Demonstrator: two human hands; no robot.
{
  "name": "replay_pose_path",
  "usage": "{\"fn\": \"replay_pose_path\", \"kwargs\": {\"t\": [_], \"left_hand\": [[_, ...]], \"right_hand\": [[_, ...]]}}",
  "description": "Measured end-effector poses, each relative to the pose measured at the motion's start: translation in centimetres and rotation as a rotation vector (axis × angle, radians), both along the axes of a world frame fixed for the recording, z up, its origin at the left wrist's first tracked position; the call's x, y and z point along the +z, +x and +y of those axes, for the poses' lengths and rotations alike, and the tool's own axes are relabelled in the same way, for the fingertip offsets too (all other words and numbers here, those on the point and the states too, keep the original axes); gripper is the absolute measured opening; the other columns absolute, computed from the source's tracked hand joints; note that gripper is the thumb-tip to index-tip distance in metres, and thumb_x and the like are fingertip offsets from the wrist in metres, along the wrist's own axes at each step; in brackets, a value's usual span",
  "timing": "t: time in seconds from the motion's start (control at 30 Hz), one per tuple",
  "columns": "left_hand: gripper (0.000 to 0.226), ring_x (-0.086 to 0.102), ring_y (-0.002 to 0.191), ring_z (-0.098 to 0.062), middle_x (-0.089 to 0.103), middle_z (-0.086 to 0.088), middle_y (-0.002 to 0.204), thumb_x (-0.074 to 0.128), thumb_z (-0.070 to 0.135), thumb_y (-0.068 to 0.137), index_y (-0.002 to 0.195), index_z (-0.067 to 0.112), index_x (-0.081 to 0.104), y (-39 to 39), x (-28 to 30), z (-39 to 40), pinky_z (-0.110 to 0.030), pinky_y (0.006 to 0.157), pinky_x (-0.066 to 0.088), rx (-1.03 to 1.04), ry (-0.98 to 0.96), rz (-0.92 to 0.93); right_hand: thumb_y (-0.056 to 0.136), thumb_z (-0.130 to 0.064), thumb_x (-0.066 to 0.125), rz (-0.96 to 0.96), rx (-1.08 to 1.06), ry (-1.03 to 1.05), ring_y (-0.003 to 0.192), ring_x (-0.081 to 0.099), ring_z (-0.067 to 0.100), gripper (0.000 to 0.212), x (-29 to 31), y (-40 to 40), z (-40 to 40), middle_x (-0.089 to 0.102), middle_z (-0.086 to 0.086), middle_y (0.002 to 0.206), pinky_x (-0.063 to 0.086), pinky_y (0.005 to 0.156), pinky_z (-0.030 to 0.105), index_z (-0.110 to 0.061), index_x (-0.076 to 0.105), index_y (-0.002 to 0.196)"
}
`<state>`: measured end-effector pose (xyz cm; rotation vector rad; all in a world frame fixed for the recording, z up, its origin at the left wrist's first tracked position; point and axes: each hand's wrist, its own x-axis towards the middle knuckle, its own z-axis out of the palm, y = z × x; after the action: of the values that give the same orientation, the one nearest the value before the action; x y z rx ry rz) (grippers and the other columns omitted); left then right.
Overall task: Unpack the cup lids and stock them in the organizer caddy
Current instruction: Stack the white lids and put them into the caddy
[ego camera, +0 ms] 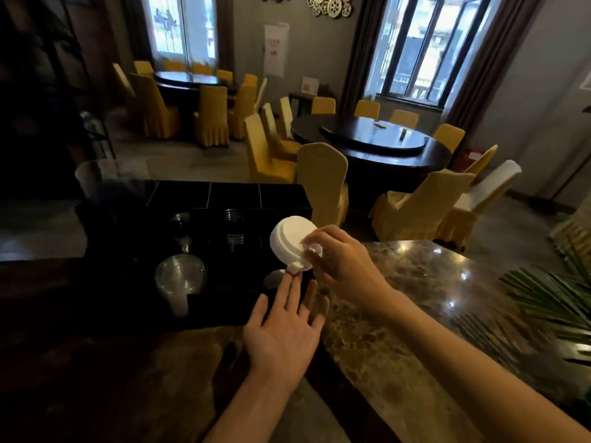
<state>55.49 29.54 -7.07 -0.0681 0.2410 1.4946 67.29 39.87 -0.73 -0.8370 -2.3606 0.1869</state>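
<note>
A stack of white cup lids (287, 241) hangs tilted over the right side of the black organizer caddy (224, 193). My right hand (339, 257) grips the stack at its lower right end, fingers curled round it. My left hand (284, 327) lies flat and palm up under the stack, fingers straight, fingertips touching its lowest lid. A pale lid (275, 278) shows in the caddy's front right compartment below.
The caddy stands on a marble counter (415, 298). Its compartments hold a stack of clear plastic cups (179, 279) at front left and dark stacked items (234, 231) in the middle. A green plant (553, 302) reaches in from the right. Round tables and yellow chairs fill the room beyond.
</note>
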Motion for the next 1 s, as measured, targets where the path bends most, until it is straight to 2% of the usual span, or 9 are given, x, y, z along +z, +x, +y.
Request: {"fn": "replay_pose_path", "kwargs": {"t": [0.1,0.27,0.4,0.5,0.57,0.67,0.83,0.9,1.0], "left_hand": [[0.066,0.035,0.145,-0.032,0.051,-0.010,0.152,0.036,0.053,0.095,0.147,0.014,0.048,0.1,-1.0,0.6,-0.056,0.119,0.015,0.007,-0.027,-0.068],[0.066,0.033,0.147,-0.030,0.054,-0.013,0.149,0.037,0.050,0.096,0.147,0.010,0.047,0.0,-2.6,1.1,-0.054,0.120,0.014,-0.001,-0.131,-0.072],[0.067,0.030,0.148,-0.019,0.048,-0.013,0.152,0.044,0.053,0.096,0.154,0.022,0.036,0.1,-3.5,1.2,-0.041,0.123,0.013,-0.034,-0.093,-0.383],[0.068,0.025,0.151,-0.030,0.054,-0.021,0.143,0.040,0.050,0.096,0.149,0.008,0.042,0.1,-4.3,1.7,-0.054,0.122,0.005,0.057,-0.192,-0.250],[0.067,0.026,0.150,-0.032,0.057,-0.021,0.136,0.039,0.051,0.095,0.147,0.008,0.044,0.0,-5.1,2.1,-0.056,0.122,0.006,0.076,-0.229,-0.223],[0.067,0.030,0.148,-0.032,0.058,-0.017,0.135,0.039,0.053,0.094,0.146,0.011,0.046,-0.1,-5.8,1.9,-0.055,0.121,0.011,0.064,-0.251,-0.195],[0.067,0.034,0.146,-0.033,0.056,-0.016,0.136,0.039,0.056,0.094,0.147,0.014,0.046,-0.2,-6.5,1.9,-0.055,0.117,0.019,0.063,-0.302,-0.198],[0.066,0.037,0.142,-0.034,0.057,-0.014,0.135,0.038,0.056,0.094,0.145,0.016,0.048,-0.1,-6.8,1.9,-0.055,0.115,0.023,0.066,-0.314,-0.187],[0.066,0.049,0.125,-0.037,0.059,-0.014,0.136,0.039,0.056,0.093,0.142,0.014,0.051,0.0,-7.1,1.8,-0.055,0.109,0.029,0.083,-0.325,-0.177]], "right_hand": [[0.099,-0.020,0.067,-0.116,0.042,0.000,0.111,0.062,0.023,0.026,-1.0,-0.7,1.7,0.062,0.005,0.125,0.056,0.090,0.040,-0.014,0.068,0.124],[0.100,-0.022,0.065,-0.218,0.060,-0.028,0.110,0.063,0.024,0.026,-2.8,-1.5,3.2,0.062,0.004,0.125,0.057,0.087,0.041,-0.015,0.067,0.125],[0.099,-0.022,0.064,-0.292,0.051,-0.022,0.109,0.063,0.024,0.025,-4.0,-2.2,3.7,0.063,0.002,0.122,0.057,0.087,0.040,-0.017,0.067,0.124],[0.097,-0.019,0.065,-0.360,0.048,-0.025,0.110,0.061,0.024,0.028,-4.7,-2.7,3.8,0.063,0.002,0.120,0.052,0.098,0.042,-0.017,0.067,0.125],[0.096,-0.019,0.064,-0.407,0.039,-0.026,0.113,0.061,0.026,0.030,-5.1,-2.9,3.8,0.064,0.003,0.121,0.043,0.109,0.045,-0.016,0.067,0.126],[0.098,-0.026,0.059,-0.461,0.005,-0.024,0.122,0.060,0.023,0.033,-5.9,-3.1,3.9,0.063,0.001,0.127,0.023,0.124,0.045,-0.020,0.065,0.130],[0.098,-0.033,0.056,-0.541,-0.029,-0.004,0.124,0.060,0.020,0.036,-6.6,-3.6,3.6,0.063,-0.001,0.130,0.005,0.127,0.045,-0.021,0.062,0.132],[0.096,-0.035,0.058,-0.550,-0.038,-0.009,0.124,0.060,0.021,0.040,-6.9,-3.8,3.4,0.063,0.000,0.129,0.002,0.127,0.046,-0.019,0.062,0.132],[0.094,-0.034,0.058,-0.559,-0.054,-0.017,0.125,0.059,0.021,0.041,-7.0,-3.9,3.1,0.062,0.000,0.129,0.002,0.127,0.048,-0.020,0.061,0.132]]}}
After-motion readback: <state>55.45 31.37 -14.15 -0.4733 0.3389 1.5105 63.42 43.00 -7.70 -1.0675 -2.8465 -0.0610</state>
